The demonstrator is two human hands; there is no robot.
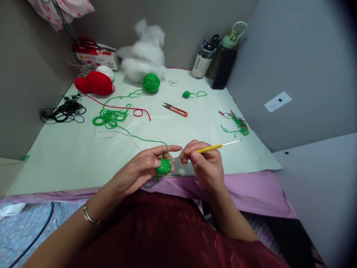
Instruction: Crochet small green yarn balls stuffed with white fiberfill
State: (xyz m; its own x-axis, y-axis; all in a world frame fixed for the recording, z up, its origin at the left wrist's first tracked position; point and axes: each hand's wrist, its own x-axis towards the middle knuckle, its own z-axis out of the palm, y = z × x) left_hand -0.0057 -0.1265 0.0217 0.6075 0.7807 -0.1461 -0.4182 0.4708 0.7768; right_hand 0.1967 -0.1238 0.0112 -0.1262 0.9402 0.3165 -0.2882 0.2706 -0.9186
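Lower centre, my left hand (143,163) pinches green crochet (164,167), my right hand (208,162) grips the hook (209,148); seemingly mid-stitch, next wants taut yarn (150,140).

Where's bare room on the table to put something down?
Between the orange snips and the yarn scraps, or left of the left hand, this side of the black thread. It's crowded at back left: red yarn, box, white stuffing.
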